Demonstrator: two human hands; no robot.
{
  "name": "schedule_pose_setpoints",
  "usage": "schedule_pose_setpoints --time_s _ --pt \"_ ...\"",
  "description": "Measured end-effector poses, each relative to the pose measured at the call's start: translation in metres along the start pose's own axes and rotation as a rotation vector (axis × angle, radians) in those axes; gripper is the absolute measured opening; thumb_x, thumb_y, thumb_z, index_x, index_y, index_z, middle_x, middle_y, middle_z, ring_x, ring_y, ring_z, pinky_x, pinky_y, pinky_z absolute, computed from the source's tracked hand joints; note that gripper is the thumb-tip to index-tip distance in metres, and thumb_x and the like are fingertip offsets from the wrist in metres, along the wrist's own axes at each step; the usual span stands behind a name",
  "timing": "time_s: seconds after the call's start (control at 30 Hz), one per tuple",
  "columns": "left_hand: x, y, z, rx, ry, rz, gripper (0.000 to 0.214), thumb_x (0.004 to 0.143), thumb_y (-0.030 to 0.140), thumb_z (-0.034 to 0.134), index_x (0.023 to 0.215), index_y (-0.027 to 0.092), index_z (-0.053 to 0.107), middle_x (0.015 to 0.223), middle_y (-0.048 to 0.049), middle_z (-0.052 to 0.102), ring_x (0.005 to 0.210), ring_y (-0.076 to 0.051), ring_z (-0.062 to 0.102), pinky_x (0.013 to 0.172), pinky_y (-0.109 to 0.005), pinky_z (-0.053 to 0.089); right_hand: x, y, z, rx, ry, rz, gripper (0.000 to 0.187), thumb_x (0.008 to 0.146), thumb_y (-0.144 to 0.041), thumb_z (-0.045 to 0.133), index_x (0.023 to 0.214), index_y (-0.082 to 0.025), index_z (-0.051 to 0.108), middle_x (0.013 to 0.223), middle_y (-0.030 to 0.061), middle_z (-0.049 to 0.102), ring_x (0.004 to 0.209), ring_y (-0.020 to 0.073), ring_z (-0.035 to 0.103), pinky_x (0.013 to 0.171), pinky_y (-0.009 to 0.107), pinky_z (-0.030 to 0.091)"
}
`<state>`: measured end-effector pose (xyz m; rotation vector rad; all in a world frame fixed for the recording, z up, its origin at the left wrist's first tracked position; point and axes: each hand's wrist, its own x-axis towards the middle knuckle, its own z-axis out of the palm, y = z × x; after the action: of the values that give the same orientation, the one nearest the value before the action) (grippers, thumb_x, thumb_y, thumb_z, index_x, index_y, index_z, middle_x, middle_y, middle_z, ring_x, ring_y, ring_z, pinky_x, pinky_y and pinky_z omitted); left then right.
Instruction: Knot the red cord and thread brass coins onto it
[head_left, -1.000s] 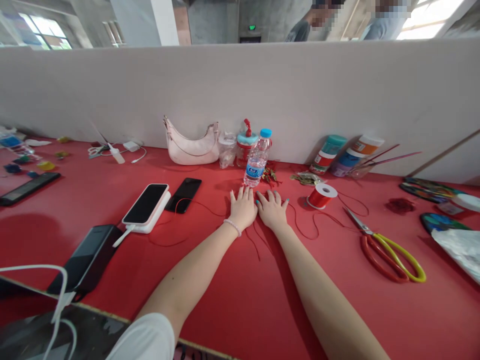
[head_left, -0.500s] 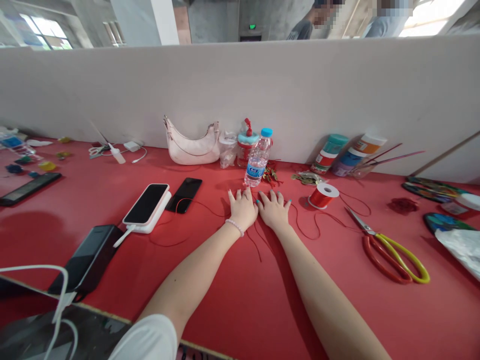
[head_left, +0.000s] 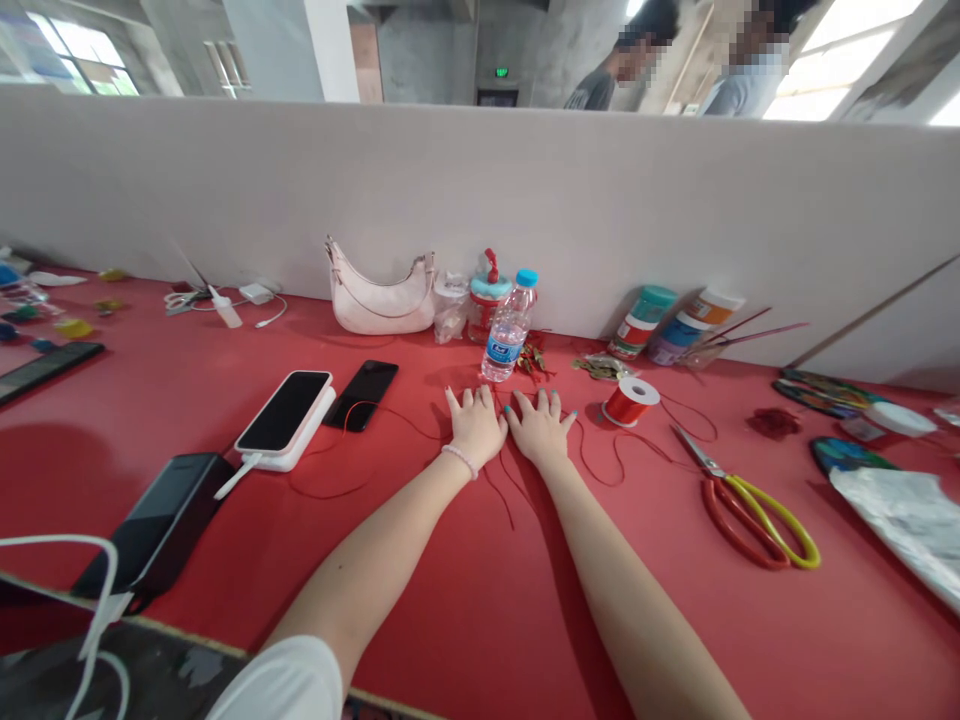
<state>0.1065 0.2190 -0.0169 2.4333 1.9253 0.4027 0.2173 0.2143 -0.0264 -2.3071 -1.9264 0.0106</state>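
My left hand (head_left: pixel 477 430), with a beaded bracelet at the wrist, lies palm down on the red tabletop (head_left: pixel 450 600), fingers spread. Beside it my right hand (head_left: pixel 538 428) rests flat too, fingers apart; the two hands nearly meet at the thumbs. Thin red cord (head_left: pixel 510 505) runs around and beneath them, and what is under the palms is hidden. Just beyond the fingertips stands a water bottle (head_left: pixel 507 335) with a blue cap. Behind it lies a heap of small metal pieces with red cord (head_left: pixel 532 358). To the right is a spool of red cord (head_left: pixel 630 402).
Scissors (head_left: pixel 739 510) with red and yellow handles lie at right, near painted palettes (head_left: pixel 847 455). Paint bottles (head_left: pixel 641 322) lean on the white partition (head_left: pixel 600 200). At left are two phones (head_left: pixel 364 395), a black power bank (head_left: pixel 161 525) and a pink handbag (head_left: pixel 382 300).
Both hands stay flat in the same place on the table. The whole view has shifted slightly, showing more above the partition.
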Motion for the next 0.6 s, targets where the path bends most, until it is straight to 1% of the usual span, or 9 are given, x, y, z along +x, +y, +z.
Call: schedule_pose_setpoints --time_s 0.1,0.17,0.23,0.3,0.37,0.47,0.53,0.6 --pt "-0.003 -0.003 0.003 -0.043 0.018 0.007 0.056 0.086 0.035 0.035 0.136 0.012 0.033 0.136 -0.0136 0.044 0.124 -0.032 0.033 0.106 -0.061 0.004 0.000 0.001 0.000 0.035 0.050 -0.053 0.048 0.091 -0.047 0.029 0.136 -0.033 0.036 0.147 0.0096 0.026 0.136 0.0331 0.014 0.099 0.065 0.016" --pt "-0.004 -0.003 0.004 -0.049 0.019 0.012 0.052 0.086 0.034 0.036 0.134 0.014 0.036 0.138 -0.0130 0.042 0.125 -0.032 0.032 0.106 -0.062 0.007 0.000 0.002 0.000 0.062 0.069 -0.135 0.045 0.092 -0.044 0.029 0.135 -0.035 0.038 0.149 0.0052 0.025 0.136 0.0312 0.014 0.101 0.064 0.016" --pt "-0.005 -0.003 0.001 -0.042 0.016 0.015 0.048 0.086 0.033 0.038 0.131 0.015 0.040 0.137 -0.0132 0.042 0.124 -0.032 0.032 0.105 -0.062 0.009 -0.001 0.002 -0.001 0.077 0.058 -0.213 0.042 0.093 -0.043 0.028 0.132 -0.037 0.043 0.149 0.0008 0.025 0.137 0.0289 0.013 0.103 0.062 0.015" --pt "-0.004 -0.005 -0.005 -0.026 -0.005 0.014 0.044 0.086 0.033 0.040 0.127 0.016 0.043 0.133 -0.0137 0.045 0.122 -0.030 0.036 0.105 -0.060 0.014 -0.001 0.002 -0.003 0.081 0.039 -0.250 0.041 0.093 -0.043 0.026 0.128 -0.036 0.048 0.149 -0.0015 0.026 0.137 0.0280 0.013 0.104 0.062 0.013" --pt "-0.001 -0.009 -0.014 -0.007 -0.037 0.004 0.039 0.087 0.031 0.040 0.123 0.016 0.046 0.126 -0.0139 0.049 0.116 -0.027 0.042 0.103 -0.055 0.024 -0.002 0.002 -0.005 0.082 0.026 -0.261 0.042 0.094 -0.043 0.025 0.125 -0.036 0.051 0.148 -0.0021 0.027 0.136 0.0280 0.013 0.104 0.062 0.012" --pt "0.006 -0.023 -0.028 0.016 -0.081 -0.030 0.032 0.087 0.024 0.040 0.114 0.013 0.052 0.114 -0.0150 0.054 0.107 -0.025 0.051 0.092 -0.043 0.040 -0.003 0.002 -0.005 0.086 0.033 -0.255 0.041 0.094 -0.043 0.026 0.123 -0.035 0.054 0.147 -0.0009 0.030 0.135 0.0276 0.016 0.105 0.061 0.013" --pt "0.010 -0.034 -0.035 0.037 -0.100 -0.065 0.030 0.085 0.018 0.042 0.109 0.010 0.056 0.111 -0.0177 0.055 0.104 -0.026 0.053 0.085 -0.040 0.044 -0.003 0.002 -0.003 0.094 0.043 -0.250 0.041 0.094 -0.043 0.027 0.123 -0.034 0.054 0.145 0.0003 0.032 0.135 0.0272 0.018 0.105 0.060 0.013" --pt "0.011 -0.041 -0.040 0.060 -0.122 -0.101 0.030 0.082 0.014 0.043 0.108 0.006 0.058 0.110 -0.0210 0.054 0.104 -0.029 0.053 0.082 -0.039 0.046 -0.003 0.002 -0.002 0.098 0.055 -0.263 0.040 0.093 -0.043 0.028 0.124 -0.034 0.054 0.144 0.0010 0.034 0.134 0.0271 0.020 0.105 0.060 0.013"
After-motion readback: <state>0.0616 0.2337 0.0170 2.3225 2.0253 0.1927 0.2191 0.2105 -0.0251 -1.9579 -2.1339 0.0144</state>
